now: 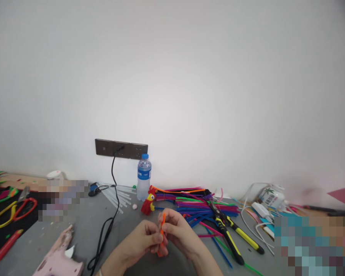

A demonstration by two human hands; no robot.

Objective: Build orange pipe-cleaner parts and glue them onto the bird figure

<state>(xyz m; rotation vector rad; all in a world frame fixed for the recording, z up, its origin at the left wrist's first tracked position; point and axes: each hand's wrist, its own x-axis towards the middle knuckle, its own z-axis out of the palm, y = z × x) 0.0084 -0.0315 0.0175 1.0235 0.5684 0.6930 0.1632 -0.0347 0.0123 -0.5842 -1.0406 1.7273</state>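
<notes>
Hands are working near the desk's front edge: left hand [145, 238] and right hand [176, 230] are both pinching an orange pipe cleaner [162, 233] between fingertips, holding it upright above the desk [126, 226]. Pliers [228, 234] are lying just right; a pipe cleaner pile [195, 203] is sitting toward the back edge.

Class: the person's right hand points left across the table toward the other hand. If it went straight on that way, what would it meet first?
The right hand would probably meet the orange pipe cleaner first, then the left hand just behind it.
</notes>
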